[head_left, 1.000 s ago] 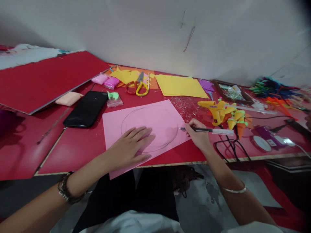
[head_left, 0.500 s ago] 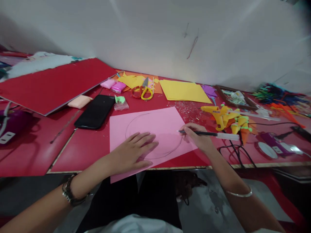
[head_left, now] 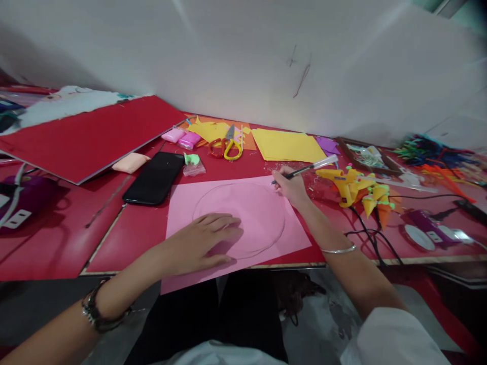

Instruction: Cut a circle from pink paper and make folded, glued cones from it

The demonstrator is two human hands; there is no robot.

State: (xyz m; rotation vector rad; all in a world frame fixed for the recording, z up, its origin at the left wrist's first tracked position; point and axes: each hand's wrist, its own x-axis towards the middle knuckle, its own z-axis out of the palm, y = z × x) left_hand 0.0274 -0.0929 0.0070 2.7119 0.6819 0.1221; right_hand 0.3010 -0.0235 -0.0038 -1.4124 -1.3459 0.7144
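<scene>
A sheet of pink paper [head_left: 297, 228] lies on the red table, its near left corner jutting past the front edge. A large, dark oval outline is drawn on it. My left hand [head_left: 205, 238] rests flat on the sheet, fingers outstretched, covering the lower left of the outline. My right hand [head_left: 291, 187] grips a pen [head_left: 308, 168] with a clear barrel end, its tip by the sheet's upper right part. Whether the tip touches the paper, I cannot tell.
Beyond the sheet are a black phone [head_left: 154, 178], scissors [head_left: 230, 144], and yellow paper [head_left: 289, 145]. A yellow glue gun [head_left: 344, 185] with a black cord lies right. A red board [head_left: 95, 134] leans over the left side. Several pipe cleaners [head_left: 429, 152] sit far right.
My right hand has moved up and left with the pen, from the sheet's right side to its upper part. The outline now runs along the top as well. My left hand stays on the paper.
</scene>
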